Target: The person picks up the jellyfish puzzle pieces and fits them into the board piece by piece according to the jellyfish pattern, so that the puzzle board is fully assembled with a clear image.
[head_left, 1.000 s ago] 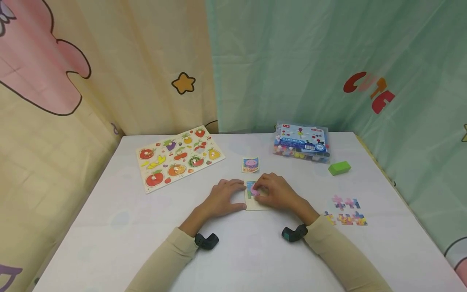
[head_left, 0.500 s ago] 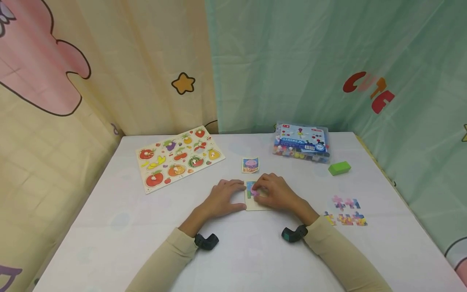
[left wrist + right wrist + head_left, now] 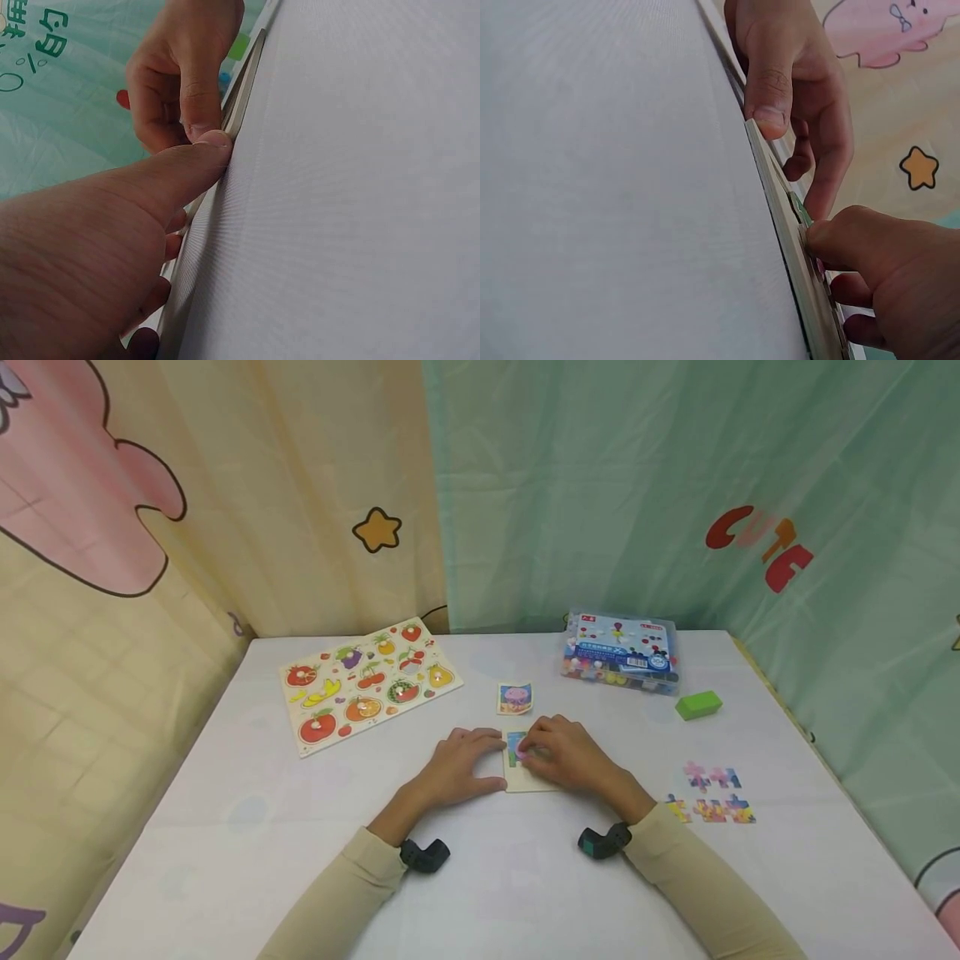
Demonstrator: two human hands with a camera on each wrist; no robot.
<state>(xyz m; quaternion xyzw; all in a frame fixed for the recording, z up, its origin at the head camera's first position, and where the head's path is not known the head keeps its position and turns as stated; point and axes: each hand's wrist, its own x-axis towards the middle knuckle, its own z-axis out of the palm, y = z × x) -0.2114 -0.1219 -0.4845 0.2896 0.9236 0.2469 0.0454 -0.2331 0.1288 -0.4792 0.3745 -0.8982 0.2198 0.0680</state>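
A small pale wooden puzzle board lies on the table between the hands, its upper left part covered by blue and green jigsaw pieces. My left hand holds the board's left side, thumb at the near corner and index finger at the far one. Bent over the board, my right hand pinches a pink puzzle piece between thumb and fingers, right beside the laid pieces. The right wrist view shows that thumb pressed low over the board. Much of the board is hidden under the right hand.
Just beyond the board lies a small picture card. Loose jigsaw pieces lie to the right, below a green block. At the back are a fruit peg puzzle and a clear plastic box with small coloured parts.
The right thumb and fingers have shifted slightly over the pink piece, and less of its lower part shows. The left hand stays at the board's left side.
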